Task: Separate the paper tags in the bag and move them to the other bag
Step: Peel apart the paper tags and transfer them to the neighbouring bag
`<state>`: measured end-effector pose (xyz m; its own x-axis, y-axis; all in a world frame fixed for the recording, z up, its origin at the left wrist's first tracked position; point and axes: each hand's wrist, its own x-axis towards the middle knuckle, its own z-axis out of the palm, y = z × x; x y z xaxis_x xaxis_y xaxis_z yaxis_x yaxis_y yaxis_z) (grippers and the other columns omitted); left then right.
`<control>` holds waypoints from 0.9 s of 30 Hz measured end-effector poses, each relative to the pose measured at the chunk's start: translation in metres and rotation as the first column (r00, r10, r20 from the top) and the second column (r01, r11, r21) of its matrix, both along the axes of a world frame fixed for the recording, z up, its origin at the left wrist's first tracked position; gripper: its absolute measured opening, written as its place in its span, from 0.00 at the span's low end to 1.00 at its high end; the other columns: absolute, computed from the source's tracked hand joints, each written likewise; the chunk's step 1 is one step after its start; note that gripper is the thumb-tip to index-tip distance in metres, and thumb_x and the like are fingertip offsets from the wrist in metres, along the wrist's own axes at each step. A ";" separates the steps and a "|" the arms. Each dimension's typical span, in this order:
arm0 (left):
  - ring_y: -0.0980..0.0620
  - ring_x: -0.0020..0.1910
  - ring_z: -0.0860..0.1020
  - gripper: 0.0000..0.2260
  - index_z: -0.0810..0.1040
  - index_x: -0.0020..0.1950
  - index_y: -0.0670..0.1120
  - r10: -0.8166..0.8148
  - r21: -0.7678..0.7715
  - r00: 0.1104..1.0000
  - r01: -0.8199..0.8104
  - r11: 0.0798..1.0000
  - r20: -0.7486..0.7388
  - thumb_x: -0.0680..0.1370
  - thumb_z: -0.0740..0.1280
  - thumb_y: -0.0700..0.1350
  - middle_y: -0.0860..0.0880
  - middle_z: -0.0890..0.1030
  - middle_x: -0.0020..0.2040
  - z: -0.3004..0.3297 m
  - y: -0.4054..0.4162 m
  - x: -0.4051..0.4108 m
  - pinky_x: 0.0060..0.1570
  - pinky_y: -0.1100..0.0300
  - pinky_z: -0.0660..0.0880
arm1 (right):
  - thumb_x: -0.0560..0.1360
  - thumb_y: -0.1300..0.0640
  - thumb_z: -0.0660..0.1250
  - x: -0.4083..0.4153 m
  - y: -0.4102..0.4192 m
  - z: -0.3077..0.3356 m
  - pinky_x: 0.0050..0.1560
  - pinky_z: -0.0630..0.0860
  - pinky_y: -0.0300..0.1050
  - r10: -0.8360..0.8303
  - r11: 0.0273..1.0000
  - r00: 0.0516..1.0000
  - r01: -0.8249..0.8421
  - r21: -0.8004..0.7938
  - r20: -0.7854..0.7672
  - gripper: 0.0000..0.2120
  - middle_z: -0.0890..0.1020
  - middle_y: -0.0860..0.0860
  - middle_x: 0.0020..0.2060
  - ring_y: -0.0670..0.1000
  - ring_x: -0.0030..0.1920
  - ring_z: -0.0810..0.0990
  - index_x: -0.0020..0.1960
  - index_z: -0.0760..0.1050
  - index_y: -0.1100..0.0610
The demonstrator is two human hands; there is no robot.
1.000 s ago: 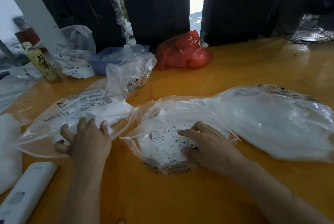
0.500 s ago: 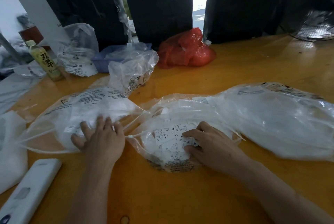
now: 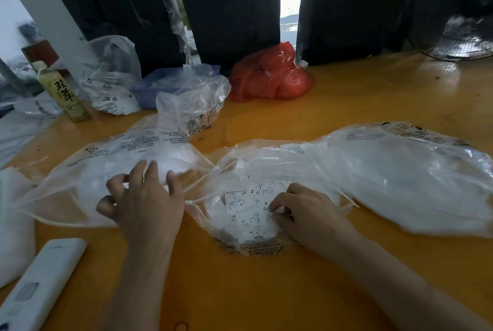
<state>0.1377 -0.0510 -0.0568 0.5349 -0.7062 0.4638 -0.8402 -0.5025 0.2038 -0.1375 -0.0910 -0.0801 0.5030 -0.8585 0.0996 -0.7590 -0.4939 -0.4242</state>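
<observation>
We see an orange worktop (image 3: pixel 346 106) with black sacks (image 3: pixel 229 5) along the top of the frame and bare wood at the bottom centre. Our left hand (image 3: pixel 144 202) lies with spread fingers on the clear bag (image 3: pixel 80 170) at centre left. Our right hand (image 3: pixel 306 213) pinches paper tags (image 3: pixel 248 202) inside the open bag (image 3: pixel 266 160) at the centre.
</observation>
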 end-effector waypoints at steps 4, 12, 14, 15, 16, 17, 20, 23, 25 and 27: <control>0.40 0.84 0.49 0.29 0.61 0.84 0.46 0.006 -0.030 1.000 -0.007 1.000 -0.009 0.85 0.56 0.57 0.45 0.51 0.87 0.005 -0.008 0.004 0.74 0.36 0.55 | 0.82 0.42 0.65 0.000 0.001 -0.001 0.49 0.72 0.42 -0.019 0.998 1.000 0.019 0.059 0.005 0.23 0.76 0.43 0.60 0.48 0.52 0.77 0.75 0.66 0.41; 0.39 0.69 0.62 0.13 0.77 0.63 0.45 0.085 -0.444 0.996 -0.094 0.891 -0.040 0.80 0.63 0.48 0.36 0.70 0.71 0.005 0.000 0.004 0.62 0.43 0.62 | 0.82 0.42 0.64 0.000 0.002 0.001 0.53 0.74 0.43 -0.018 0.998 1.000 0.017 0.055 0.019 0.21 0.78 0.44 0.64 0.49 0.56 0.79 0.73 0.69 0.43; 0.43 0.62 0.64 0.09 0.78 0.55 0.44 -0.038 -0.546 0.999 0.046 0.837 0.026 0.78 0.63 0.44 0.35 0.74 0.62 0.007 0.001 -0.013 0.53 0.48 0.61 | 0.82 0.43 0.65 0.001 0.002 0.001 0.45 0.70 0.38 -0.028 0.999 0.998 0.027 0.023 0.056 0.16 0.78 0.41 0.53 0.44 0.47 0.76 0.68 0.71 0.44; 0.44 0.59 0.67 0.08 0.78 0.52 0.43 -0.173 -0.576 0.982 0.186 0.796 0.077 0.77 0.62 0.44 0.36 0.76 0.58 0.007 0.000 -0.021 0.51 0.50 0.60 | 0.82 0.44 0.66 0.001 0.002 0.002 0.41 0.67 0.36 -0.037 0.999 0.996 0.037 0.011 0.080 0.14 0.76 0.38 0.46 0.41 0.42 0.74 0.66 0.72 0.44; 0.44 0.56 0.70 0.08 0.79 0.50 0.42 -0.357 -0.585 0.928 0.351 0.732 0.110 0.78 0.62 0.43 0.39 0.77 0.53 0.006 0.000 -0.032 0.50 0.51 0.63 | 0.81 0.44 0.66 0.001 0.002 0.004 0.37 0.65 0.34 -0.049 0.999 0.993 0.049 0.003 0.109 0.11 0.74 0.37 0.41 0.40 0.39 0.73 0.62 0.72 0.44; 0.46 0.51 0.73 0.09 0.79 0.50 0.41 -0.552 -0.570 0.829 0.498 0.654 0.091 0.79 0.61 0.43 0.42 0.78 0.50 0.005 0.001 -0.045 0.49 0.50 0.69 | 0.81 0.44 0.67 0.000 0.003 0.006 0.34 0.64 0.33 -0.062 0.998 0.987 0.062 0.002 0.146 0.09 0.73 0.38 0.38 0.40 0.37 0.73 0.59 0.71 0.43; 0.58 0.48 0.77 0.16 0.79 0.60 0.46 -0.796 -0.409 0.563 0.688 0.600 -0.221 0.81 0.62 0.54 0.53 0.80 0.51 0.000 0.007 -0.082 0.47 0.61 0.77 | 0.79 0.44 0.69 -0.004 0.004 0.011 0.30 0.73 0.37 -0.100 0.995 0.939 0.086 0.055 0.330 0.08 0.78 0.43 0.34 0.43 0.35 0.78 0.50 0.70 0.42; 0.65 0.54 0.77 0.22 0.77 0.63 0.59 -0.721 -0.275 0.491 0.698 0.662 -0.489 0.76 0.65 0.71 0.64 0.79 0.54 -0.009 0.005 -0.094 0.49 0.73 0.72 | 0.78 0.41 0.70 -0.007 0.004 0.019 0.28 0.71 0.36 -0.139 0.981 0.852 0.048 0.190 0.505 0.08 0.80 0.44 0.35 0.43 0.29 0.74 0.47 0.73 0.44; 0.63 0.51 0.81 0.16 0.81 0.55 0.62 -0.704 -0.340 0.370 0.680 0.650 -0.606 0.73 0.70 0.69 0.63 0.84 0.49 -0.011 0.002 -0.092 0.47 0.71 0.76 | 0.77 0.38 0.68 -0.009 0.004 0.025 0.25 0.67 0.34 -0.188 0.954 0.816 0.019 0.299 0.547 0.12 0.82 0.48 0.33 0.42 0.25 0.71 0.47 0.76 0.46; 0.59 0.49 0.85 0.08 0.84 0.50 0.61 -0.712 -0.478 0.227 0.603 0.638 -0.664 0.75 0.75 0.61 0.58 0.87 0.48 -0.014 0.001 -0.092 0.49 0.68 0.80 | 0.77 0.35 0.65 -0.010 0.005 0.030 0.25 0.66 0.34 -0.214 0.931 0.806 -0.003 0.366 0.552 0.17 0.83 0.48 0.31 0.43 0.24 0.70 0.45 0.76 0.49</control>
